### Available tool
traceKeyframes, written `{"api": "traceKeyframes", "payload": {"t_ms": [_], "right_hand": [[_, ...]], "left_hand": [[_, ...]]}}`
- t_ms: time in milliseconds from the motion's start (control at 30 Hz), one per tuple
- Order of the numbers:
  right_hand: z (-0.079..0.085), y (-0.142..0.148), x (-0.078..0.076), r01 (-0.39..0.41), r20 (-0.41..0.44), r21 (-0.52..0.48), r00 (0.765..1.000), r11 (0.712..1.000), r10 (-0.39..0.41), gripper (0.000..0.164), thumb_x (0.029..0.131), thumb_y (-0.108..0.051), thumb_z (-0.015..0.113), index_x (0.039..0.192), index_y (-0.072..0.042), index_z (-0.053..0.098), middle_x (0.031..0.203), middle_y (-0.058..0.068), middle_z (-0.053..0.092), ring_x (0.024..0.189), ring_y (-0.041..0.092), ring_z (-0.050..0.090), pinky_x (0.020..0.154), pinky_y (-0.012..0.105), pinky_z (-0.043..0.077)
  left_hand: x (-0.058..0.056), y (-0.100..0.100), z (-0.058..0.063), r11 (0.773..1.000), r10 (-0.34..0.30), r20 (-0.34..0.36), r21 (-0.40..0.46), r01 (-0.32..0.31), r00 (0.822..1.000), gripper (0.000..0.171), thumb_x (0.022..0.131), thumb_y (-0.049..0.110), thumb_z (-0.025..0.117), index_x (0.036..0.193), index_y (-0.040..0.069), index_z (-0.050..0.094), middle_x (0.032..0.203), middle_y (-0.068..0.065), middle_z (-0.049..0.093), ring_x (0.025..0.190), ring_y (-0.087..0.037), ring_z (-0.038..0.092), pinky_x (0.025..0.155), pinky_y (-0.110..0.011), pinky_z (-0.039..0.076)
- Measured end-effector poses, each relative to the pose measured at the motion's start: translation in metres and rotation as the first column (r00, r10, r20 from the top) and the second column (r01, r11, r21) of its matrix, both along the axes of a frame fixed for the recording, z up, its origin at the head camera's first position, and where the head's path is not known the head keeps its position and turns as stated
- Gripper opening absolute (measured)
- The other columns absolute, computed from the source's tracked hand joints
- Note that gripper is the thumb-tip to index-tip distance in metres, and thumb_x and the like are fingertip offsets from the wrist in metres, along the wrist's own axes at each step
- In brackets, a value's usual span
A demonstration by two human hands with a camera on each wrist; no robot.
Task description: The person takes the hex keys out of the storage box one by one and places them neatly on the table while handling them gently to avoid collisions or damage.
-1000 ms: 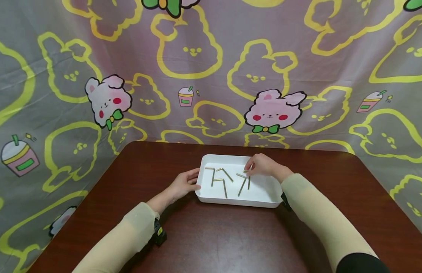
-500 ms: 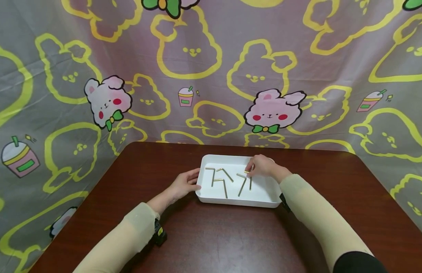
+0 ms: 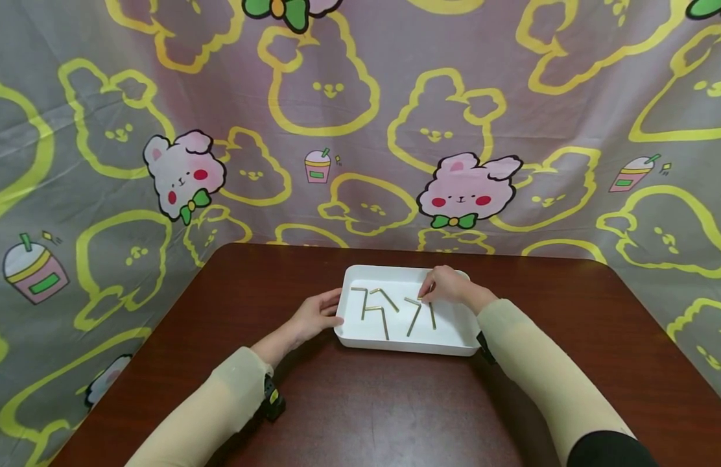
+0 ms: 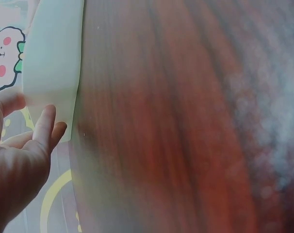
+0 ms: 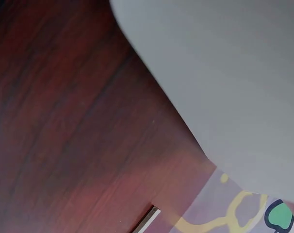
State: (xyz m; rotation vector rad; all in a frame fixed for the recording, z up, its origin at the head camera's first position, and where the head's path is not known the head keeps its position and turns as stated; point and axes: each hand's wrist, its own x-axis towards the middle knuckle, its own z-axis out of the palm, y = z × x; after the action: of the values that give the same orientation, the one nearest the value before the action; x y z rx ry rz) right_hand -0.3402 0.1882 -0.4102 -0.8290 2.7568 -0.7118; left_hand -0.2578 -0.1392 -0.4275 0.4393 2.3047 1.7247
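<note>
A shallow white tray [image 3: 404,345] lies on the table, holding several L-shaped brass-coloured hex keys. At its right half my right hand [image 3: 445,284] pinches one hex key [image 3: 433,318] near its bend; the fingers partly cover it, and its long leg points toward me. Just left of it lies another hex key [image 3: 415,319]. Farther left are a hex key [image 3: 386,322], one [image 3: 389,299] behind it, and one [image 3: 364,305] closest to the left wall. My left hand [image 3: 309,318] touches the tray's left end with extended fingers and thumb, also seen touching the tray [image 4: 55,63] in the left wrist view.
The brown wooden table [image 3: 390,408] extends around the tray. A patterned cloth [image 3: 360,130] hangs behind it. In the right wrist view, the tray's outer wall [image 5: 224,77] fills the upper right; a small bar [image 5: 149,219] of unclear kind shows at the bottom edge.
The hex key in my right hand has shifted slightly right and toward me, away from the neighbouring one. My left hand and the tray have stayed in place.
</note>
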Motion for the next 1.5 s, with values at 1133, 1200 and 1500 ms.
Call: {"api": "traceKeyframes", "payload": {"t_ms": [1133, 1200, 1500], "right_hand": [[-0.0083, 0.0003, -0.0009, -0.136, -0.139, 0.024, 0.981, 0.99, 0.138, 0.006, 0.078, -0.006, 0.08, 0.074, -0.01, 0.076, 0.071, -0.009, 0.062, 0.069, 0.007, 0.054, 0.07, 0.028, 0.049], [-0.008, 0.0003, -0.0003, -0.146, -0.147, 0.023, 0.978, 0.989, 0.147, 0.006, 0.078, -0.005, 0.08, 0.074, -0.009, 0.076, 0.071, -0.009, 0.063, 0.069, 0.007, 0.054, 0.069, 0.028, 0.049], [-0.0001, 0.0, 0.0016, -0.154, -0.11, 0.027, 0.982, 0.988, 0.157, 0.005, 0.078, -0.004, 0.08, 0.076, -0.007, 0.077, 0.073, -0.008, 0.066, 0.069, 0.006, 0.055, 0.067, 0.026, 0.049]], "left_hand": [[-0.0003, 0.0018, 0.0001, 1.0, 0.028, 0.052, 0.002, -0.028, 0.998, 0.066, 0.088, -0.015, 0.06, 0.146, -0.01, 0.03, 0.145, -0.031, 0.037, 0.13, -0.04, 0.043, 0.098, -0.04, 0.045], [-0.0006, 0.0016, 0.0002, 1.0, 0.027, 0.052, 0.004, -0.028, 0.998, 0.066, 0.088, -0.015, 0.06, 0.146, -0.01, 0.03, 0.145, -0.031, 0.037, 0.13, -0.04, 0.043, 0.099, -0.04, 0.045], [-0.001, 0.0011, 0.0006, 1.0, 0.026, 0.045, 0.0, -0.026, 0.999, 0.066, 0.087, -0.015, 0.06, 0.146, -0.011, 0.031, 0.145, -0.032, 0.037, 0.13, -0.041, 0.043, 0.098, -0.04, 0.045]]}}
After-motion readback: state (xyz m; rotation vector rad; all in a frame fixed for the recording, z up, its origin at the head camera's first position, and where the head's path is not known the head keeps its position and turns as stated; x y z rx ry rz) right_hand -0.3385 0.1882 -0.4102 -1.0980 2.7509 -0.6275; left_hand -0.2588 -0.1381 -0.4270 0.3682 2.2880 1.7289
